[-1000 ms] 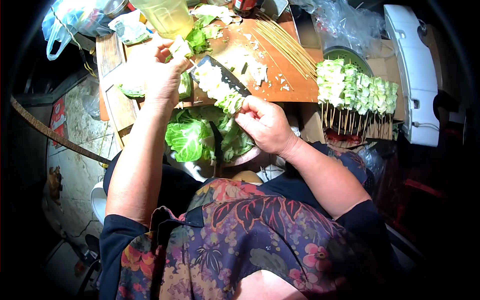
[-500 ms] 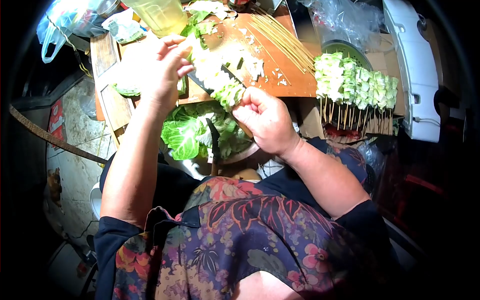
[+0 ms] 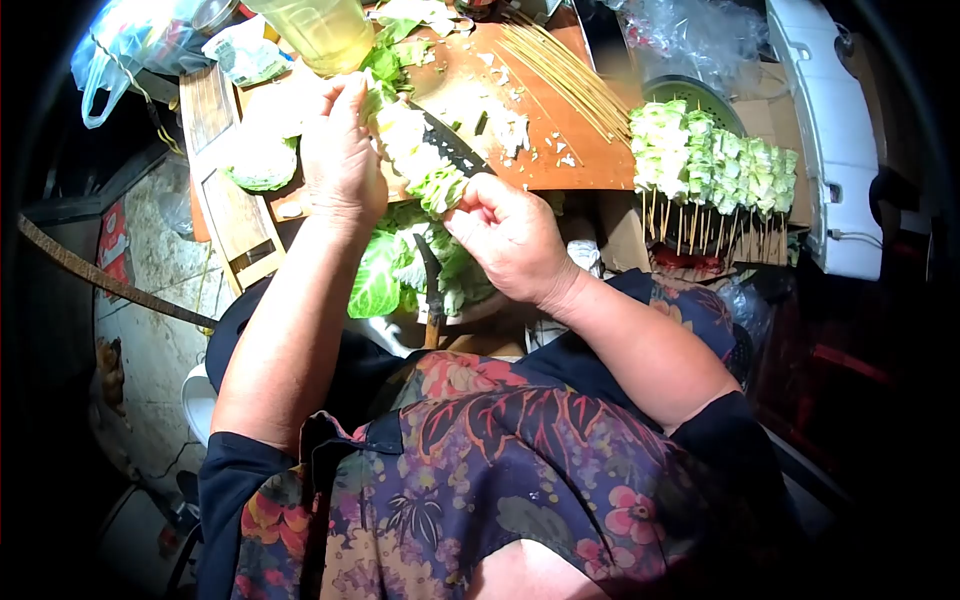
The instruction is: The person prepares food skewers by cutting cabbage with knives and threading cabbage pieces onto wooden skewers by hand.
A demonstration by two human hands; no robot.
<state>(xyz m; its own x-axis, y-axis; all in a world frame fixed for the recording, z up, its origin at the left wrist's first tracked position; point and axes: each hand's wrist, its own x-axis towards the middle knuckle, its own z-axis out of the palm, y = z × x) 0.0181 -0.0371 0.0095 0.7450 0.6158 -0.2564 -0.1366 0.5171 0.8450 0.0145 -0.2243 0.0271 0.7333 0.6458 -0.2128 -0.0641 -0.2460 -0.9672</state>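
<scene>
A skewer of pale green cabbage pieces (image 3: 410, 150) slants between my two hands above the table's near edge. My right hand (image 3: 515, 235) is closed around its lower end, thumb and fingers pressed together. At the upper end, my left hand (image 3: 345, 160) is closed with its fingers against the cabbage; the skewer's tip is hidden there. Just behind the cabbage lies a dark, wide knife blade (image 3: 455, 145) with bits stuck on it. Below my hands are loose cabbage leaves (image 3: 375, 280) in a basin, partly hidden by my left wrist. A dark blade with a wooden handle (image 3: 432, 325) stands before them.
Bare bamboo skewers (image 3: 570, 80) lie on the orange table (image 3: 590, 175). Several finished cabbage skewers (image 3: 710, 165) are lined up at the right, near a green colander (image 3: 690, 90). A yellowish plastic container (image 3: 320, 35) stands at the back. A cabbage piece (image 3: 262, 165) lies left.
My left hand has come down and closed in on the upper end of the cabbage, its fingers no longer spread. My right hand has shifted slightly left with the skewer.
</scene>
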